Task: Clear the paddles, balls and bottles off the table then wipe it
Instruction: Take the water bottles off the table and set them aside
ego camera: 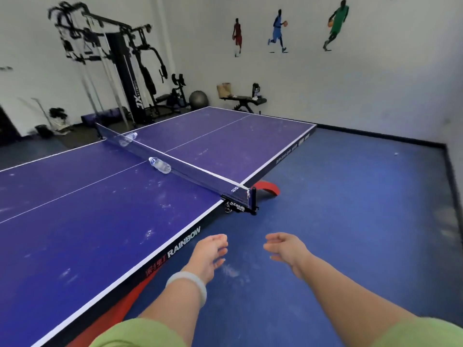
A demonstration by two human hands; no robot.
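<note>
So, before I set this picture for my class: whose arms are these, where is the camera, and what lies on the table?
No machine here. One camera, worn on a person's head, looks forward and down, so the arms are the wearer's own. The left hand and right hand are held out relaxed beside the table, holding nothing. On the table a clear bottle lies on its side by the net; a second bottle lies farther along it. No paddles are in view.
</note>
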